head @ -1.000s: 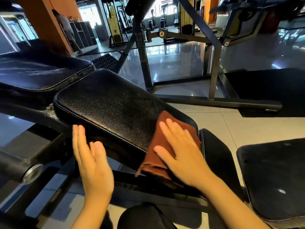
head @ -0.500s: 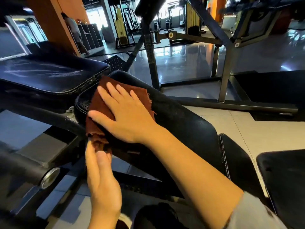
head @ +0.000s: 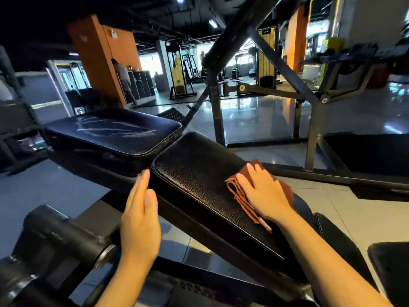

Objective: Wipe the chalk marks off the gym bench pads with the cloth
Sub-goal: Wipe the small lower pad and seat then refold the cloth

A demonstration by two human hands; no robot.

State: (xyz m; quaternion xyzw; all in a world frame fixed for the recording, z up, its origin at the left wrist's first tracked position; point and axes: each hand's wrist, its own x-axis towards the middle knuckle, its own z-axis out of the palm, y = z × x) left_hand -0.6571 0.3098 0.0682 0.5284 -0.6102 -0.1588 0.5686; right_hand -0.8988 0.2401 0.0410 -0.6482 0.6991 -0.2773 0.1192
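A folded rust-brown cloth (head: 238,191) is pressed flat against the near bench pad (head: 199,173), a black, pebble-grained cushion that slopes down toward the viewer, by the right hand (head: 264,192). The fingers (head: 251,173) of that hand are laid out straight and slightly spread over the cloth, palm down; nothing is pinched or gripped. The cloth lies on the right part of the pad's upper face, with its layered folded edge showing to the left of the hand and a frayed edge showing past the hand on the right. No chalk can be made out on the visible surface of this pad. The left hand (head: 140,220) is held edge-on just beside the pad's left corner, its fingers (head: 141,185) straight and pressed together, thumb alongside; whether the pad's side is actually touched cannot be told. Beyond and to the left, a second bench pad (head: 115,131) is seen lying roughly level, just beside the first, and pale chalk marks (head: 110,127) are streaked across its glossy top. Black steel frame members (head: 215,111) of the machine rise behind the pads, and a round padded roller (head: 66,238) sits at lower left. A glossy tiled floor (head: 261,116), an orange pillar (head: 99,60) and distant gym machines fill the background.
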